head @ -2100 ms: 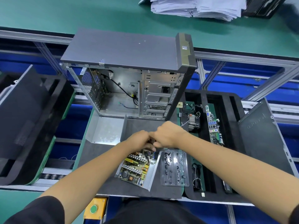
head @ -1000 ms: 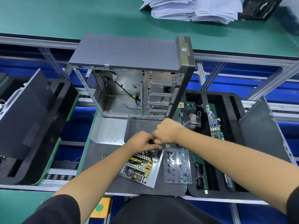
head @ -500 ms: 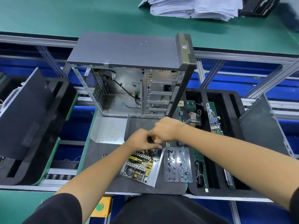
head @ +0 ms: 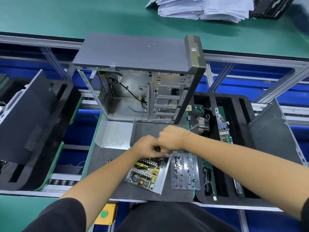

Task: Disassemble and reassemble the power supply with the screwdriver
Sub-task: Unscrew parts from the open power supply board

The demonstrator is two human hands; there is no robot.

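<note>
Just below both hands: opened power supply, circuit board bared, on the dark worktop. Left hand curled around the screwdriver, its tip hidden. Right hand fisted on the handle's far end. Beyond them, open computer case.

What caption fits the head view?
Both hands, left hand and right hand, work a screwdriver over the opened power supply.
</note>
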